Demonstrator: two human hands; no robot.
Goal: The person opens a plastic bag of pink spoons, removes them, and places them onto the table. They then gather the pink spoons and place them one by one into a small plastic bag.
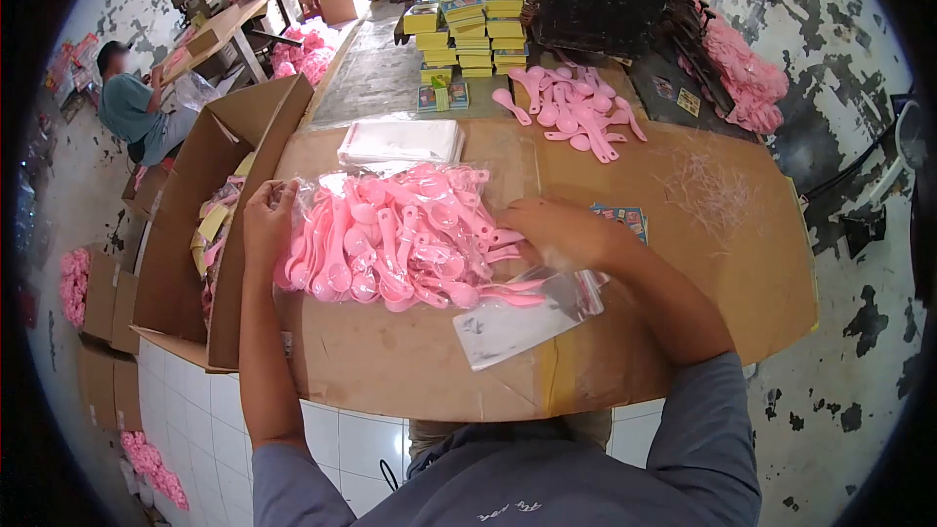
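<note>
A large clear plastic bag (390, 224) full of pink measuring spoons (337, 259) lies on the cardboard-covered table in front of me. My left hand (268, 220) pinches the bag's left edge, fingers closed. On the right side, my right hand (556, 232) is curled over spoon handles by the bag's right end; its fingers are partly hidden and a little blurred. Beneath that hand lies a flat clear small bag (517, 327), with a few pink handles reaching over its upper edge. A blue printed card (622, 222) shows partly behind my right wrist.
A stack of clear bags (400, 142) lies behind the big bag. Loose pink spoons (576, 107) are heaped at the back, near stacked yellow-edged cards (468, 29). An open carton (220, 137) stands left. Plastic shreds (717, 190) lie right. A person (142, 107) sits far left.
</note>
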